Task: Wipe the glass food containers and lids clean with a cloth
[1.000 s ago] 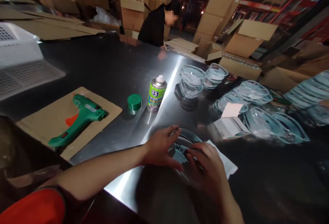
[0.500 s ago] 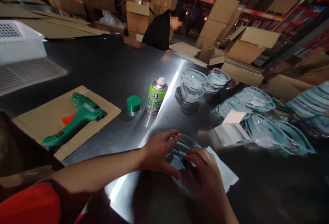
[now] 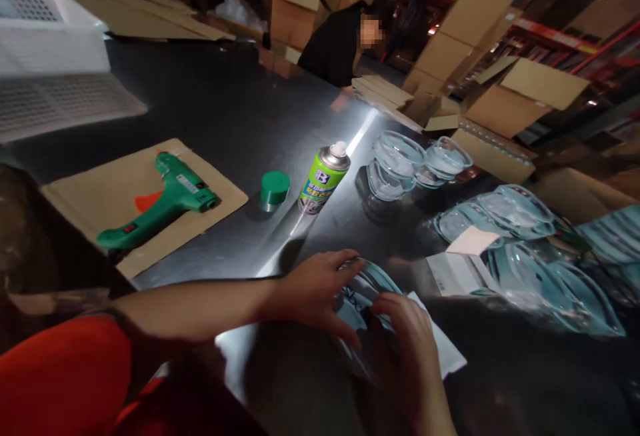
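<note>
Left: a green pistol-shaped glue gun (image 3: 167, 206) with an orange trigger, lying on a flat brown cardboard sheet (image 3: 110, 183). Centre: an upright green-labelled spray can (image 3: 324, 179) with a white nozzle; near it, a round green plastic cap (image 3: 275, 188), also on the dark metal desk (image 3: 215, 109). Upper left: a white perforated plastic basket (image 3: 50, 49). Far side: a person in black (image 3: 331, 46), bending; farther right, an open brown cardboard box (image 3: 510, 108).

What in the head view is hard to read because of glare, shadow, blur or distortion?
Head view: a white glare streak crosses the dark table, passing behind the can; head view: dimness obscures the dish beneath the hands; head view: boxes lean, perhaps from camera tilt; head view: the right-hand glassware looks smeared.
</note>
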The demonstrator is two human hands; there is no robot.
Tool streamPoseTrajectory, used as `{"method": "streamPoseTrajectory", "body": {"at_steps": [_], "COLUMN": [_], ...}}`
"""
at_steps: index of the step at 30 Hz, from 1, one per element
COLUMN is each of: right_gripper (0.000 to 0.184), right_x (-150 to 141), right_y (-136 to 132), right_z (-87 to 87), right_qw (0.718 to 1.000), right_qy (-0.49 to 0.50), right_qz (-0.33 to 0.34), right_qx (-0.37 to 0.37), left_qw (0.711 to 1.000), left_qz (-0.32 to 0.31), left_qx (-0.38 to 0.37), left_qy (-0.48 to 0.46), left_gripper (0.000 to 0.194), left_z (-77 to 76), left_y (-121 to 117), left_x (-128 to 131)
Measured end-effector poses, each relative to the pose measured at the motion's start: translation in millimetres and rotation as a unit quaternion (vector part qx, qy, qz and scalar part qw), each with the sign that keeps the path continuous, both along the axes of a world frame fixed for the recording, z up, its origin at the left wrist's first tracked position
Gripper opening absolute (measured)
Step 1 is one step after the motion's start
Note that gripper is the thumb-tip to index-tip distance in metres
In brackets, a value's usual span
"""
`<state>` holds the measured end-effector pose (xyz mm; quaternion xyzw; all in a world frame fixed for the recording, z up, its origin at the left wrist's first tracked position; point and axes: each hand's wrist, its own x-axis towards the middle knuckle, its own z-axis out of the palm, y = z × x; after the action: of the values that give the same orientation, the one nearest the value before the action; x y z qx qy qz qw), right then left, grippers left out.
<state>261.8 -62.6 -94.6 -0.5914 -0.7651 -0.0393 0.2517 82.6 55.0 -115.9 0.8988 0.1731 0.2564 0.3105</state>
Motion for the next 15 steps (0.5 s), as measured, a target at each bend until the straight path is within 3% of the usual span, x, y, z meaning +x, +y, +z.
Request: {"method": "streamPoseTrajectory", "body": {"at_steps": [4, 15], "right_gripper": [0.027, 0.005], "right_x": [4, -7], "right_y": [-5, 1], "right_z": [0.7, 15.5], "right_qw": [0.999, 0.998], "right_qy": [-0.031, -0.012], "right_qz": [0.000, -0.012], "right_qx": [-0.009, -0.065], "left_qw": [1.000, 1.000], "left_qz": [0.006, 0.010], "left_qx": [0.013, 0.012], "left_qy": [-0.027, -0.014], "left_gripper": [0.112, 0.103], "left_z": [-7.0, -1.9], "left_y": [0, 0], "left_x": [3, 5]}}
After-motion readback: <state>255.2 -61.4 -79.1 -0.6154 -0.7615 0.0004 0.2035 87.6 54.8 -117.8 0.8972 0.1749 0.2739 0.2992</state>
